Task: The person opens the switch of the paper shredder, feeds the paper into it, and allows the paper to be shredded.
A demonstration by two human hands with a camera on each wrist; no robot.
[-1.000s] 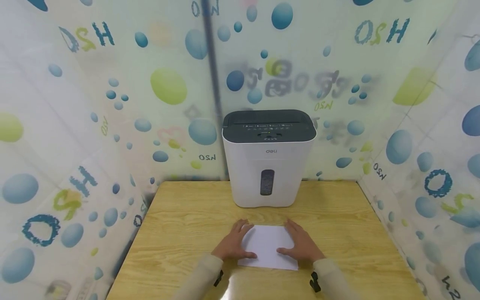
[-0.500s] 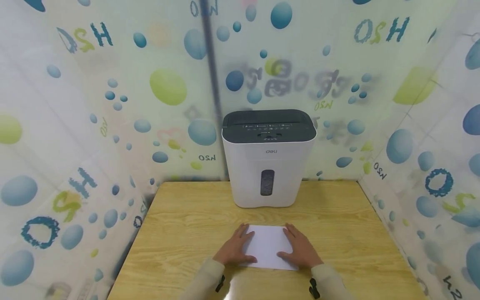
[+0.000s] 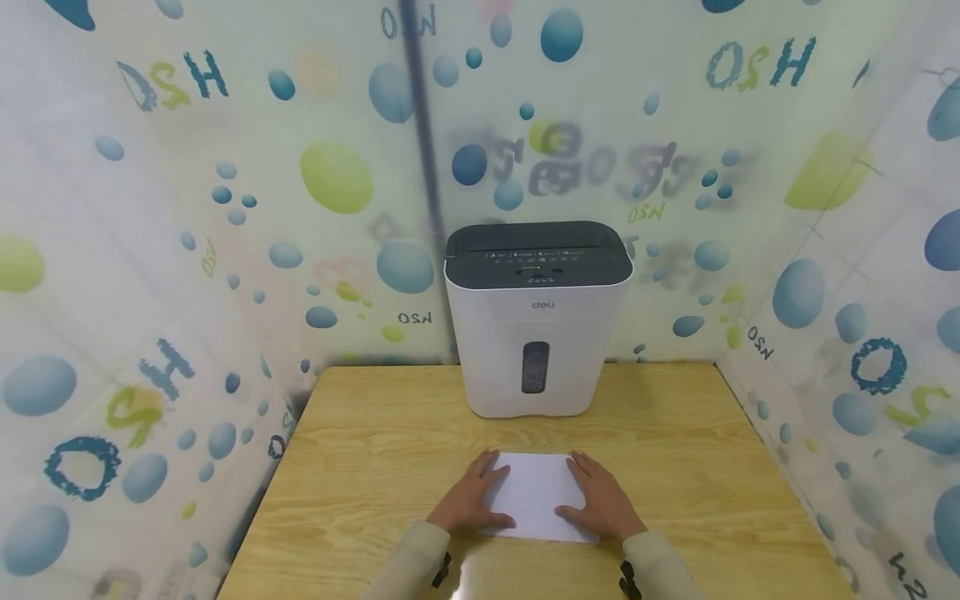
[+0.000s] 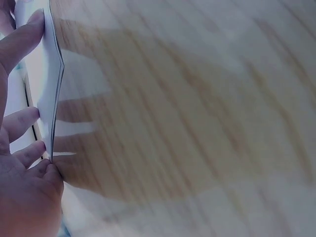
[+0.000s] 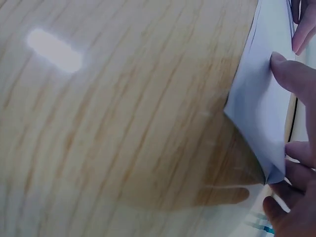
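Observation:
White paper lies on the wooden table, between both hands in the head view. Its near edge shows thin layers in the left wrist view. My left hand grips the left side, thumb on top and fingertips along the side edge. On the opposite side my right hand holds the paper the same way. In the right wrist view the right thumb presses on the top face, and the fingers sit at a bent-up corner. Behind the paper stands a white paper shredder with a dark top.
The wooden table extends to both sides of the hands. Patterned curtains enclose it at the back, left and right. The shredder stands at the table's back edge, close to the rear curtain.
Both hands have drawn slightly back toward the near side, with their fingers settling along the paper's side edges. The left hand has edged a little rightward. Paper and shredder look almost unchanged.

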